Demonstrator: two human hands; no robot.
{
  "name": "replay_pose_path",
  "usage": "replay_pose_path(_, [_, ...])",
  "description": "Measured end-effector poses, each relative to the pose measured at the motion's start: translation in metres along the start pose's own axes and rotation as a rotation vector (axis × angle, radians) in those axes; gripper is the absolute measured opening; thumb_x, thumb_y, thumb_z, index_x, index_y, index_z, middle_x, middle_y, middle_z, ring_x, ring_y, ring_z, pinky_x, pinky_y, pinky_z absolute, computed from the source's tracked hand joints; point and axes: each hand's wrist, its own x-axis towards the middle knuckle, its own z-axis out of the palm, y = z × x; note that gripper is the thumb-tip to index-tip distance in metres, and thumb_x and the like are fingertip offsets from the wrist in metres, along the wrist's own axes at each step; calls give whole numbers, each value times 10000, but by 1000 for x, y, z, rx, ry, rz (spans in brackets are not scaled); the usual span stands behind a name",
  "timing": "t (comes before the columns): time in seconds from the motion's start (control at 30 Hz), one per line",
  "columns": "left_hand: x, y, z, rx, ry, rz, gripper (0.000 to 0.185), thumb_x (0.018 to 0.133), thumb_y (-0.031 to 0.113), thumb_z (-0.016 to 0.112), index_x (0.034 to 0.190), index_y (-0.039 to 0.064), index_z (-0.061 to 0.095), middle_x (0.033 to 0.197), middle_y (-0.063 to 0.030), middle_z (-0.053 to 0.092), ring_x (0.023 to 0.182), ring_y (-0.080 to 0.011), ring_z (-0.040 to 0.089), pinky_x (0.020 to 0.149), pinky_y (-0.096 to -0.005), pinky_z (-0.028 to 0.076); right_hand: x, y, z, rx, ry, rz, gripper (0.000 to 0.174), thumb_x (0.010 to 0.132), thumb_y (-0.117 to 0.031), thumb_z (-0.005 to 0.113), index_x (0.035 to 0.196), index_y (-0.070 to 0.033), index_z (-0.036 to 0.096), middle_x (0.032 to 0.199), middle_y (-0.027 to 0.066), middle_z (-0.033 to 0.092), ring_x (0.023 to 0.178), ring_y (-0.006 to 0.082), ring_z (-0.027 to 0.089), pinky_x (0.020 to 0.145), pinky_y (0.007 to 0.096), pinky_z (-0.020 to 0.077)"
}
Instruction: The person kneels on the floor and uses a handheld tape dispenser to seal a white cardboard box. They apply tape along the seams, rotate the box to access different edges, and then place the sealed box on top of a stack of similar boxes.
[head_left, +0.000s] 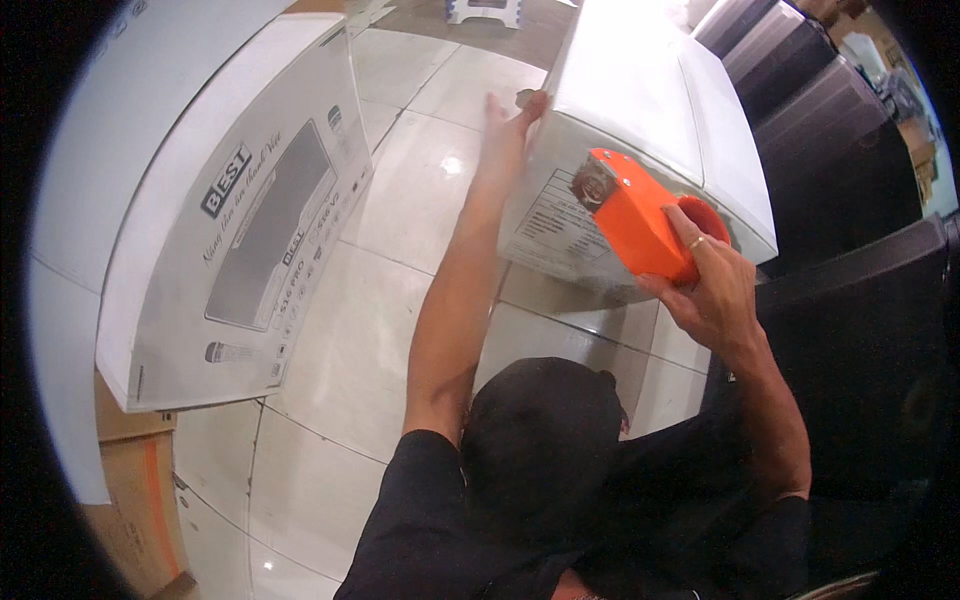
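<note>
A tall white cardboard box (630, 97) with printing on its near side stands on the tiled floor before me. My right hand (701, 277) is closed around an orange tape gun (641, 225), held against or just in front of the box's printed side. The roll side of the tape gun points to the right, its metal end to the upper left. My left hand (516, 116), slightly blurred, is at the box's left side, its thumb and fingers spread. Whether its palm presses on the box cannot be told.
At the left stands a large white printed carton (247, 225), with a brown cardboard box (139, 502) below it. Black cases or speakers (847, 150) line the right side. A small white and blue stool (486, 11) is at the far edge. Tiled floor (375, 300) lies between the cartons.
</note>
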Motion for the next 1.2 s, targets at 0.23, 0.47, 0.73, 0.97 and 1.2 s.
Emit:
replay_pose_path(0.23, [-26,49,2,460,-154,384,341,862,223,754,1117,1,713,1037,-83,739,907,-152,671,826,-264,505,-5,20,-12,-22,-55,-50,707,775,-279,811,1353,4,519,969,195,705,912,300,709,851,449,548])
replay_pose_path(0.47, [-31,74,15,499,-138,262,472,797,193,786,1201,-10,650,1089,-158,706,905,-165,654,792,-274,497,-89,92,-34,56,26,7,683,691,-256,844,1289,-45,591,888,119,686,818,272,678,765,414,520])
replay_pose_path(0.73, [-31,74,12,550,-106,266,530,811,232,756,1253,-11,595,1208,-204,644,1067,-244,615,931,-348,449,-216,192,-83,49,78,217,737,595,-260,886,1242,-9,639,940,155,703,836,291,673,791,413,508])
replay_pose_path(0.97, [-26,73,12,482,-102,184,441,864,146,739,1249,5,577,1113,-114,639,999,-193,602,858,-321,469,-242,236,-67,73,93,197,817,550,-249,895,1291,-46,617,1024,142,720,945,284,698,921,436,516])
replay_pose_path(1.2, [-27,74,11,523,-98,171,524,877,166,714,1324,-44,537,1211,-159,605,1120,-259,570,980,-391,421,-234,246,-58,92,129,183,865,522,-209,904,1325,-87,609,1012,140,724,925,271,705,919,415,531])
